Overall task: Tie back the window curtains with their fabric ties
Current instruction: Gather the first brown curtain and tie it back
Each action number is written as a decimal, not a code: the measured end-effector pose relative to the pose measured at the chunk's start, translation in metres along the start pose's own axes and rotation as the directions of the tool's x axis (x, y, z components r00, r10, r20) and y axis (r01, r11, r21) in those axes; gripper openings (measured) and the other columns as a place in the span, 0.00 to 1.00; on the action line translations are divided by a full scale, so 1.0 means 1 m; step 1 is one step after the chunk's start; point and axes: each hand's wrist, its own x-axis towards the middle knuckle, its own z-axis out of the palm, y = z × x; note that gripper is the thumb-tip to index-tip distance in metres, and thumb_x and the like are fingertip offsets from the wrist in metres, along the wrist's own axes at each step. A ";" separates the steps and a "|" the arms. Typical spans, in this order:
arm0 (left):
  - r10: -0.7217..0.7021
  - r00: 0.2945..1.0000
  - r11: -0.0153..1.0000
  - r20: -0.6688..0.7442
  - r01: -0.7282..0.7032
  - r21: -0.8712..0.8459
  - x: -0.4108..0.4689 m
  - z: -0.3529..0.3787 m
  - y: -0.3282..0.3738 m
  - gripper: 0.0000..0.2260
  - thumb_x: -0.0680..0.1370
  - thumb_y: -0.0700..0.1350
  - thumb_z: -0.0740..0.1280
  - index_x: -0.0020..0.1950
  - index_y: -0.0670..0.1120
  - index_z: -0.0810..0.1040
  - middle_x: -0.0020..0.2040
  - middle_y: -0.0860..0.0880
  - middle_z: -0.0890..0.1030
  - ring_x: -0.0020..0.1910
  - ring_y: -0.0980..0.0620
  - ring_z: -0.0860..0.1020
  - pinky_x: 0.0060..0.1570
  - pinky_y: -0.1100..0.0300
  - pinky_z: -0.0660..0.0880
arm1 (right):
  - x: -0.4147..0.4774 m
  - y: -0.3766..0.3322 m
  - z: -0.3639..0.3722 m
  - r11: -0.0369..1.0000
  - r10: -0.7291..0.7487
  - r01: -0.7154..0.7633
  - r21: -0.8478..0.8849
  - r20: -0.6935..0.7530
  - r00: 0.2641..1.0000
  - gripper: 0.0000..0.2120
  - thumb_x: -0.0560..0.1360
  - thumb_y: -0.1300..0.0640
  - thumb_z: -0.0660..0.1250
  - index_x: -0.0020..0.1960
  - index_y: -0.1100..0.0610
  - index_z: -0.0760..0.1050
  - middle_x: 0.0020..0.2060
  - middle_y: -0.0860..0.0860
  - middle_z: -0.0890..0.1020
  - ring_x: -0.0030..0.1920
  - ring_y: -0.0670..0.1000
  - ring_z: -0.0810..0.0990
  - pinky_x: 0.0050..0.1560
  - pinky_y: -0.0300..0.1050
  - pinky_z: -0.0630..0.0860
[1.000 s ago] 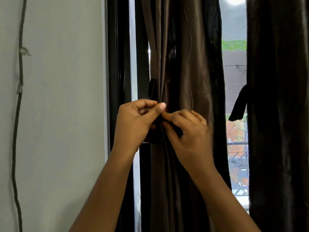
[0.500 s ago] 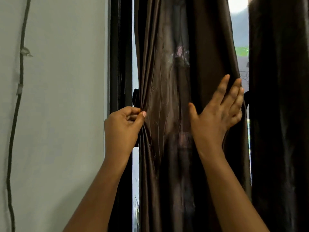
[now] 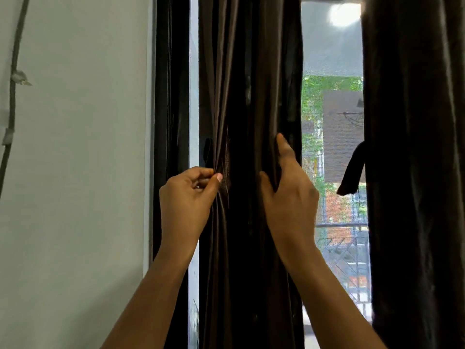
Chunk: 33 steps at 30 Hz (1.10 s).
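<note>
A dark brown left curtain point(image 3: 249, 84) hangs bunched beside the black window frame. My left hand point(image 3: 187, 197) pinches its left edge between thumb and fingers, just below a dark fabric tie point(image 3: 208, 152) that peeks out behind the curtain. My right hand point(image 3: 289, 195) grips the curtain's right edge, fingers wrapped behind the fabric and index finger pointing up. A second dark curtain point(image 3: 415, 147) hangs at the right, with its own fabric tie point(image 3: 352, 170) dangling loose from its left side.
A pale wall point(image 3: 75, 172) fills the left, with a dark cable point(image 3: 11, 102) running down it. The black window frame point(image 3: 171, 96) stands between wall and curtain. Through the glass point(image 3: 334, 147) I see greenery, a building and a railing.
My right hand, flat and spread on the curtain half a second ago, now grips its right edge and has drawn it left, uncovering the window. My left hand keeps its pinch.
</note>
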 end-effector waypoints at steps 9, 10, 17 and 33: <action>-0.004 0.999 0.996 0.045 0.008 -0.087 -0.013 0.004 0.018 0.08 0.74 0.43 0.72 0.52 0.47 0.82 0.38 0.61 0.80 0.39 0.70 0.79 0.38 0.79 0.71 | -0.030 0.003 0.000 0.992 -0.051 0.052 0.111 -0.017 0.999 0.15 0.73 0.65 0.68 0.59 0.58 0.79 0.45 0.51 0.80 0.44 0.49 0.79 0.43 0.32 0.71; -0.009 0.998 0.995 0.055 0.015 -0.104 -0.014 0.004 0.020 0.07 0.74 0.43 0.72 0.52 0.48 0.82 0.38 0.61 0.80 0.38 0.69 0.80 0.38 0.79 0.71 | -0.030 0.001 -0.002 0.985 -0.044 0.045 0.166 -0.010 0.999 0.15 0.73 0.66 0.68 0.59 0.58 0.79 0.45 0.50 0.79 0.44 0.45 0.78 0.43 0.29 0.69; 0.035 0.996 0.987 0.084 -0.021 -0.156 -0.022 0.000 0.028 0.06 0.73 0.42 0.73 0.49 0.49 0.82 0.40 0.59 0.82 0.39 0.67 0.81 0.39 0.77 0.73 | -0.032 -0.011 -0.003 0.945 -0.023 0.002 0.328 0.060 0.998 0.18 0.73 0.67 0.67 0.62 0.56 0.78 0.43 0.48 0.76 0.38 0.36 0.73 0.41 0.24 0.66; -0.101 0.975 0.942 0.196 0.157 -0.298 -0.016 -0.003 0.026 0.04 0.72 0.45 0.72 0.45 0.53 0.83 0.40 0.55 0.85 0.42 0.57 0.84 0.41 0.58 0.81 | -0.037 -0.006 -0.007 0.913 -0.045 -0.019 0.407 0.147 0.988 0.15 0.74 0.60 0.66 0.61 0.55 0.78 0.38 0.49 0.75 0.37 0.45 0.75 0.38 0.44 0.75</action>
